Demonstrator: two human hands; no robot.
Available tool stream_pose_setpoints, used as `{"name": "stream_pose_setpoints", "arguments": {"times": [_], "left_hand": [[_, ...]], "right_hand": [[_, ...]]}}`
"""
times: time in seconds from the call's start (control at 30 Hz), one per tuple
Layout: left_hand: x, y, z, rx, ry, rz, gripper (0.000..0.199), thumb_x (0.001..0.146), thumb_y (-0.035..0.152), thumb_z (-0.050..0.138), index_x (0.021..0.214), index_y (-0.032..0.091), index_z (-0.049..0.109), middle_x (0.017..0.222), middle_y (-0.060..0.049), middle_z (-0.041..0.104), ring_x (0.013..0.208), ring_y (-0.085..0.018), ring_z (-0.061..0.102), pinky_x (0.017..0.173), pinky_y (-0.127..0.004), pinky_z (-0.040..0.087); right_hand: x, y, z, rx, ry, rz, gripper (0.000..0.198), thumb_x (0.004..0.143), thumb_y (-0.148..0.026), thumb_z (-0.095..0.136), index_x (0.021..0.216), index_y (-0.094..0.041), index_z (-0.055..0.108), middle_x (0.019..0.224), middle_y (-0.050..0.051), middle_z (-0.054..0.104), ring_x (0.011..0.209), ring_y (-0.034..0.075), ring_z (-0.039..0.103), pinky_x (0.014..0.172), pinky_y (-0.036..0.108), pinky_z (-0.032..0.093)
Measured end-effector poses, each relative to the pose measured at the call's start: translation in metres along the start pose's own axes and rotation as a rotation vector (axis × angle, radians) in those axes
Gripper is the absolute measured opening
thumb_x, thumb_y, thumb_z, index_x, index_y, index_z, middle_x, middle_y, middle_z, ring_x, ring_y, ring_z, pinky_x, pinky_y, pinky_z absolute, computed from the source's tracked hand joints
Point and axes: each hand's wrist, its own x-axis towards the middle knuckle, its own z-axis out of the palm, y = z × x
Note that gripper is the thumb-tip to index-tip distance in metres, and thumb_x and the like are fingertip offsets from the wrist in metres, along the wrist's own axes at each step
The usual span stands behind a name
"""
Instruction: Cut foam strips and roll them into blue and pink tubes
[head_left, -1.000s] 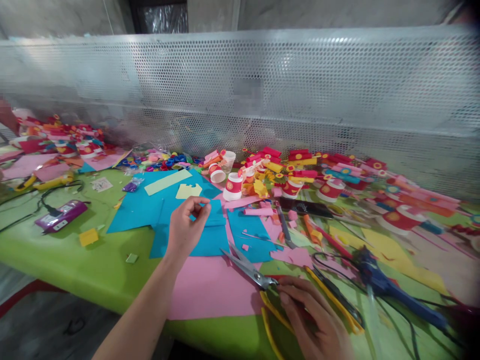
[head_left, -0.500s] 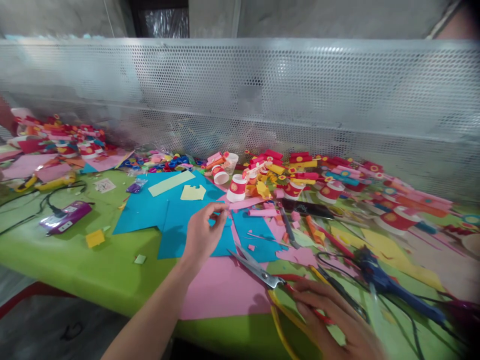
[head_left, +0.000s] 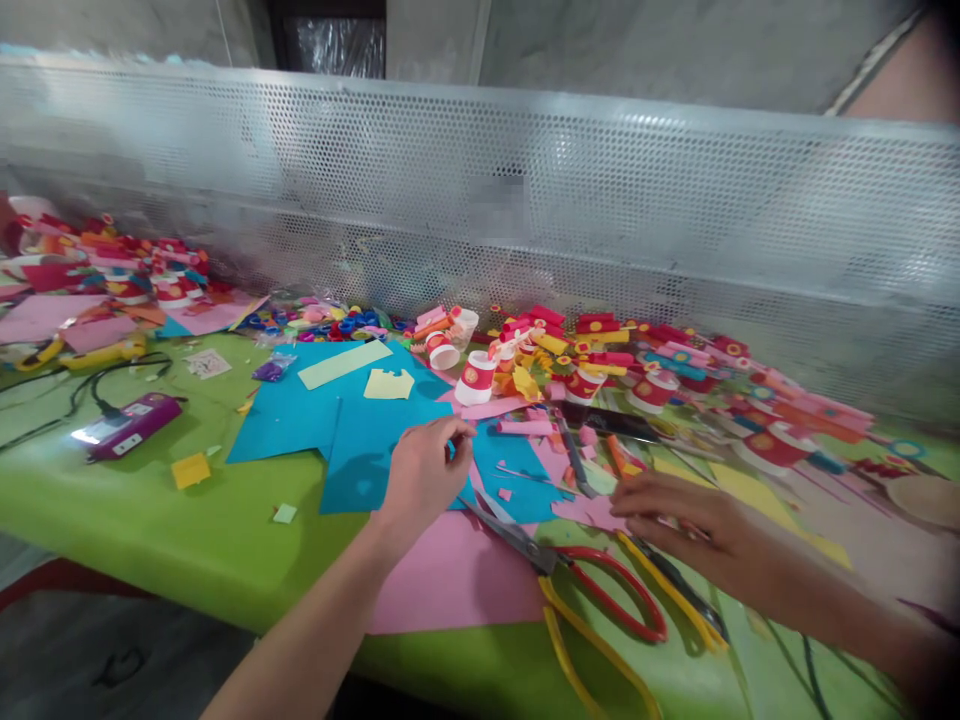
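The person's left hand [head_left: 424, 475] rests on a flat blue foam sheet [head_left: 360, 440] spread on the lime-green desk [head_left: 150, 520], thumb and forefinger closed in a pinching grip on something small at the sheet's edge; what it is cannot be made out. The right hand [head_left: 690, 520] hovers with its grip open, fingers spread and empty, above a small pink foam offcut [head_left: 592, 512] and just beyond the red-and-yellow-handled scissors [head_left: 592, 590], which lie flat near the front edge of the desk, not touched by either hand. Under the scissor blades lies a large pink foam sheet [head_left: 442, 580]. A pale yellow foam cutout [head_left: 388, 384] sits on the blue sheet, farther back. Red-and-white paper cups [head_left: 474, 377] and rolled foam pieces crowd the desk along the perforated metal screen [head_left: 525, 200]. A purple device with a black cord [head_left: 127, 428] lies far left.
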Motion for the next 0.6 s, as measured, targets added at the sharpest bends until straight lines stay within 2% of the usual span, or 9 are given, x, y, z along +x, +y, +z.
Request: {"name": "stream_pose_setpoints", "arguments": {"times": [0.1,0.17,0.27,0.4,0.6], "left_hand": [[0.002,-0.003,0.001,0.036,-0.016,-0.012,0.018,0.093,0.017,0.057,0.095,0.025,0.073,0.095,0.001,0.08,0.081,-0.016,0.07,0.072,-0.028,0.048],[0.003,-0.005,0.001,0.06,-0.022,-0.018,0.018,0.093,0.017,0.058,0.096,0.025,0.073,0.094,0.001,0.08,0.081,-0.016,0.07,0.075,-0.028,0.049],[0.004,-0.007,0.001,0.087,-0.024,-0.007,0.017,0.094,0.017,0.058,0.097,0.024,0.073,0.098,0.0,0.08,0.085,-0.017,0.071,0.08,-0.03,0.05],[0.005,-0.009,0.0,0.177,-0.053,-0.003,0.017,0.096,0.019,0.056,0.098,0.025,0.072,0.1,0.0,0.08,0.09,-0.018,0.072,0.086,-0.032,0.052],[0.005,-0.014,0.001,0.305,-0.094,-0.021,0.019,0.098,0.022,0.055,0.104,0.024,0.072,0.111,-0.005,0.079,0.098,-0.022,0.073,0.099,-0.04,0.05]], "right_hand": [[0.025,0.005,0.003,-0.109,-0.144,0.007,0.047,0.103,-0.057,0.043,0.115,-0.027,0.077,0.127,0.012,0.074,0.12,0.029,0.069,0.1,0.043,0.057],[0.04,0.011,0.011,-0.169,-0.188,-0.017,0.047,0.103,-0.056,0.042,0.12,-0.026,0.074,0.135,0.012,0.07,0.123,0.028,0.067,0.102,0.044,0.056],[0.059,0.025,0.026,-0.234,-0.161,0.011,0.046,0.101,-0.052,0.044,0.12,-0.022,0.073,0.144,0.018,0.063,0.126,0.034,0.065,0.102,0.053,0.055],[0.078,0.041,0.043,-0.283,-0.142,-0.003,0.044,0.099,-0.04,0.047,0.132,-0.019,0.067,0.149,0.018,0.06,0.132,0.035,0.061,0.108,0.055,0.05],[0.088,0.046,0.049,-0.286,-0.161,-0.067,0.034,0.1,-0.037,0.047,0.115,-0.023,0.074,0.135,0.013,0.07,0.119,0.031,0.069,0.1,0.048,0.056]]}}
